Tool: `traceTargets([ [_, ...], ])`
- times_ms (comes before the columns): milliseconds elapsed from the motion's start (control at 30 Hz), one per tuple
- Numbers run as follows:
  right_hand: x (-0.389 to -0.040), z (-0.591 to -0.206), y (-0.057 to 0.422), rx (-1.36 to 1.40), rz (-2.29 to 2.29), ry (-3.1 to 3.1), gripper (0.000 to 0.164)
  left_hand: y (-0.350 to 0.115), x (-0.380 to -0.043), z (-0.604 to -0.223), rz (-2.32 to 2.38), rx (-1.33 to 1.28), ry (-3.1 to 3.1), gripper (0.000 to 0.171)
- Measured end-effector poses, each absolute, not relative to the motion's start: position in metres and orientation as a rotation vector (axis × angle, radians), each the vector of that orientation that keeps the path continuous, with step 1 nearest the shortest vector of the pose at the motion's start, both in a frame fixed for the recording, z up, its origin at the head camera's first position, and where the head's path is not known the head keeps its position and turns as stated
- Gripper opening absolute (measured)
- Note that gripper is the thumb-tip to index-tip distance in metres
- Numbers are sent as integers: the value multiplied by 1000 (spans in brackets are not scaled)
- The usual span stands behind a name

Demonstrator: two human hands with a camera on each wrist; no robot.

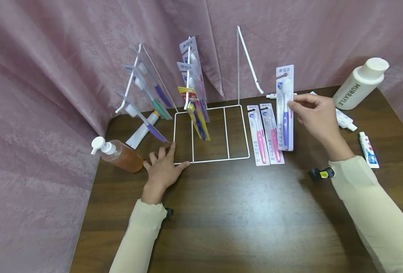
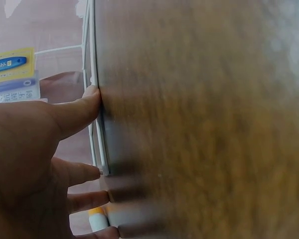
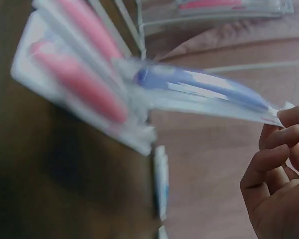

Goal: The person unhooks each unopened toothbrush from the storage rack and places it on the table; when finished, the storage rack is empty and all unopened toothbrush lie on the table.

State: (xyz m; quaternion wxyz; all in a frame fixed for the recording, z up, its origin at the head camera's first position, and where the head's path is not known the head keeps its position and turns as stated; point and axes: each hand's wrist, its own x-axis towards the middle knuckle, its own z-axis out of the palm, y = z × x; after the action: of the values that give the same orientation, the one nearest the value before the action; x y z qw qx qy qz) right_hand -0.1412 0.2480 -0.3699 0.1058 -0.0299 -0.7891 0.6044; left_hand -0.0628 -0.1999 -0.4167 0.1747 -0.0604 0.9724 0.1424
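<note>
My right hand (image 1: 319,115) pinches the edge of a packaged purple toothbrush (image 1: 285,113) between thumb and fingers. The pack stands raised, its lower part overlapping one of two packaged pink toothbrushes (image 1: 259,138) that lie side by side on the table. In the right wrist view the purple handle (image 3: 204,85) points away from the fingertips. With spread fingers, my left hand (image 1: 162,170) touches the front left corner of a white wire rack (image 1: 210,161). Packaged toothbrushes hang on the rack's left and middle hooks, including a yellow-backed pack (image 1: 196,117); the right hook (image 1: 250,60) carries none.
An amber pump bottle (image 1: 123,155) and a toothpaste tube (image 1: 142,131) are left of the rack. At the right stand a white bottle (image 1: 359,85) and, lying near it, a small toothpaste tube (image 1: 369,149) and other tubes. A pink curtain (image 1: 95,45) hangs behind the table.
</note>
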Motion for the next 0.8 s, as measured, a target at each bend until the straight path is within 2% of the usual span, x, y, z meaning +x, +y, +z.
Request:
traceTargets([
  [167,-134,-388,265,-200,1774,-2456,28,-199,-62,-416,405,-170,2757,100],
  [333,-134,-404,275,-255,1782,-2581,25,-199,-62,-416,415,-169,2755,100],
  [433,-136,-413,278,-297,1809,-2626,23,-199,-62,-417,413,-165,2753,101],
  [533,-138,-421,280,-338,1813,-2662,9,-199,-62,-417,419,-165,2751,101],
  [567,-139,-423,279,-343,1802,-2679,10,-199,-62,-417,414,-164,2754,101],
  [700,-141,-430,276,-320,1731,-2743,34,-200,-62,-417,417,-172,2754,102],
  [800,-143,-434,273,-303,1701,-2771,37,-200,-62,-417,421,-172,2757,103],
])
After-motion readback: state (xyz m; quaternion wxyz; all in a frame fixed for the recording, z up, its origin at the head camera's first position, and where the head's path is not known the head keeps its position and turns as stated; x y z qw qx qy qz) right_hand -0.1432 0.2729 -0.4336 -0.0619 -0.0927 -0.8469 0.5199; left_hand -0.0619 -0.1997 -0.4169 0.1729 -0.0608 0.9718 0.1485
